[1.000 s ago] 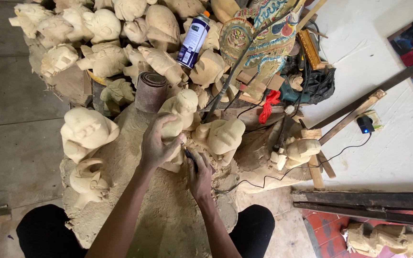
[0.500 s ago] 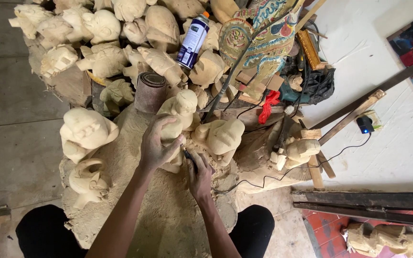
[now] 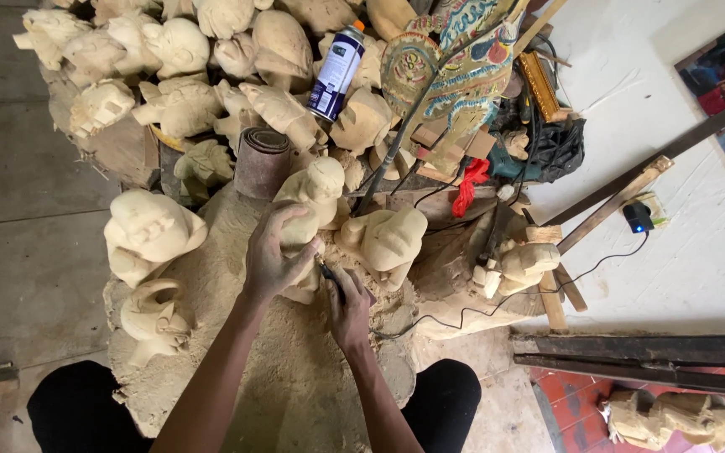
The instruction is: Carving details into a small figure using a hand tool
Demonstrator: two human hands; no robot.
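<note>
My left hand (image 3: 272, 256) is wrapped around a pale wooden figurine (image 3: 315, 191) that stands on a sawdust-covered work block (image 3: 287, 377). My right hand (image 3: 348, 309) grips a small dark-handled carving tool (image 3: 330, 275), its tip against the figurine's lower side. Another pale carved figure (image 3: 388, 239) lies just right of my hands. A roll of brown sandpaper (image 3: 261, 162) stands behind the held figurine.
Several unfinished pale carvings (image 3: 178, 59) are heaped at the back, with a blue-and-white spray can (image 3: 336, 71) among them. Two carvings (image 3: 146, 235) sit at the left. Painted ornate pieces (image 3: 455, 67), wooden sticks, a black cable and a charger (image 3: 636, 216) lie to the right.
</note>
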